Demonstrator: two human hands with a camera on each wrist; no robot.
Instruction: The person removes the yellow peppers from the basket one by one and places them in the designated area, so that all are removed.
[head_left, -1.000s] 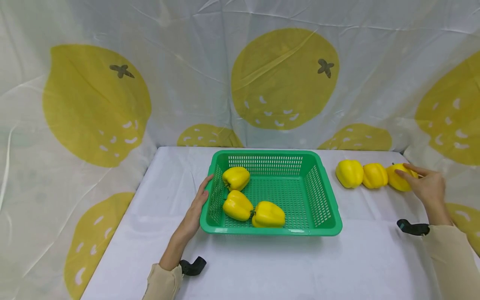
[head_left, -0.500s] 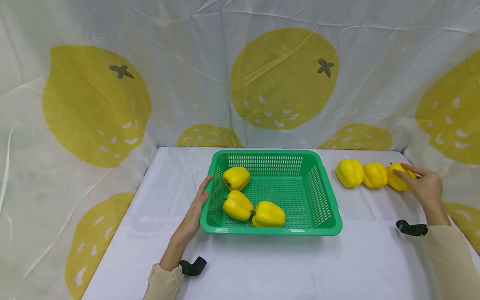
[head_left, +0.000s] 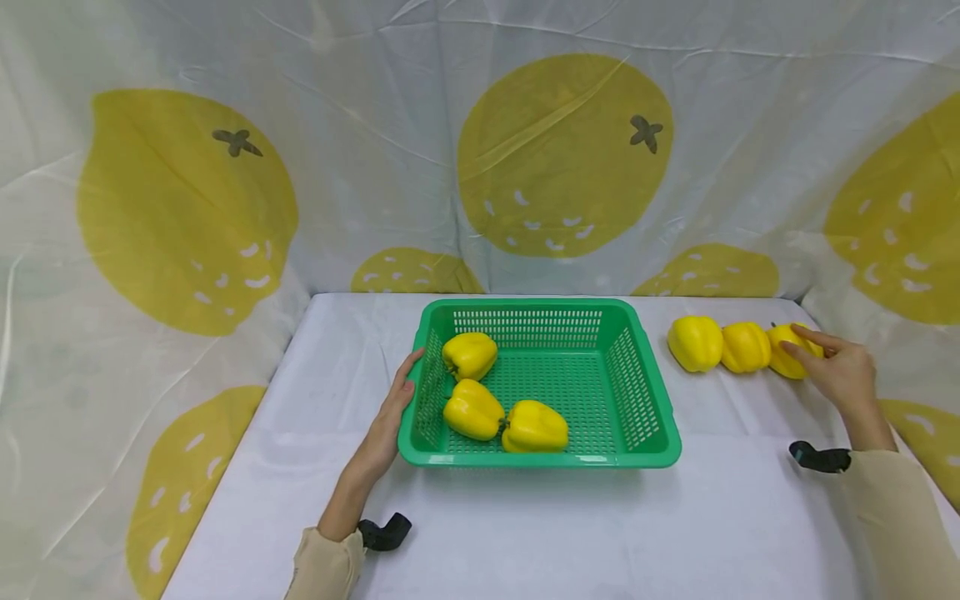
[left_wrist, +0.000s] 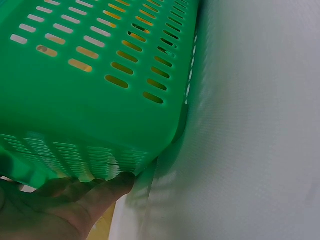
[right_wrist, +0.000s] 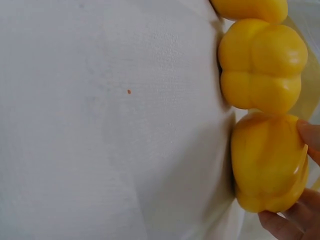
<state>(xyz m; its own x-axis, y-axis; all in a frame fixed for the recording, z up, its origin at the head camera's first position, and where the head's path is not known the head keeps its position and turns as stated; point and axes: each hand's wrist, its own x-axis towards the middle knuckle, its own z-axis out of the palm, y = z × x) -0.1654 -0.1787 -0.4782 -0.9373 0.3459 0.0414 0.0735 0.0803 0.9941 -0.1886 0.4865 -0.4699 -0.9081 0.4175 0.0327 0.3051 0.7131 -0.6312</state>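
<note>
At the right of the head view, my right hand (head_left: 846, 375) grips the rightmost yellow bell pepper (head_left: 785, 353), thumb on one side and fingers on the other. That bell pepper (right_wrist: 267, 162) is close over the white cloth in the right wrist view. It adjoins a middle bell pepper (head_left: 746, 347), with another bell pepper (head_left: 695, 343) to its left. My left hand (head_left: 384, 429) lies along the left side of a green plastic basket (head_left: 540, 460). In the left wrist view, its extended fingers (left_wrist: 107, 192) touch the slotted wall. Three bell peppers (head_left: 474, 410) lie inside, toward the basket's left.
A table covered with a white cloth (head_left: 525, 533) carries everything. A lemon-print curtain (head_left: 375, 167) hangs behind and at both sides. Each wrist wears a black camera mount (head_left: 385, 532).
My right hand has shifted slightly left, its fingers still on the rightmost bell pepper. The head view has panned very slightly. The left hand and the basket keep their places.
</note>
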